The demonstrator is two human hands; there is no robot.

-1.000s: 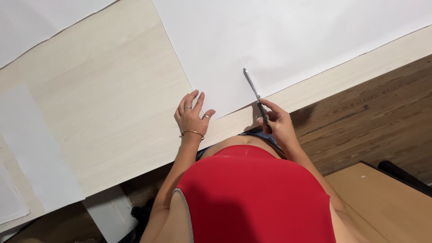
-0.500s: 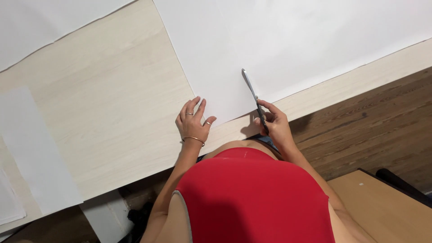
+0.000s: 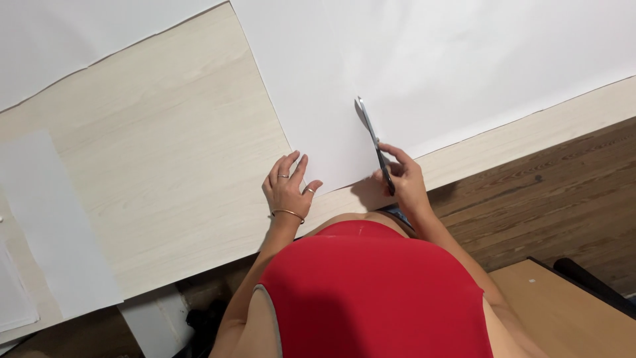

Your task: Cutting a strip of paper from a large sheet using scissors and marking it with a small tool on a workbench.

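Note:
A large white paper sheet (image 3: 430, 73) lies across the pale wooden table (image 3: 165, 152), its near corner at the table's front edge. My right hand (image 3: 401, 182) grips a pair of scissors (image 3: 372, 136) whose blades point away from me over the sheet. My left hand (image 3: 288, 189) rests flat with fingers spread beside the sheet's left edge, fingertips at the paper's corner. It wears rings and a thin bracelet. My red top fills the bottom of the view.
Another white sheet (image 3: 79, 46) covers the table's far left. A pale strip of paper (image 3: 56, 225) lies at the left. Dark wooden floor (image 3: 550, 192) is on the right, with a light wooden panel (image 3: 570, 311) at bottom right.
The scissors have advanced slightly farther into the sheet, and my left hand has stayed by the paper's corner. The view shifted a little.

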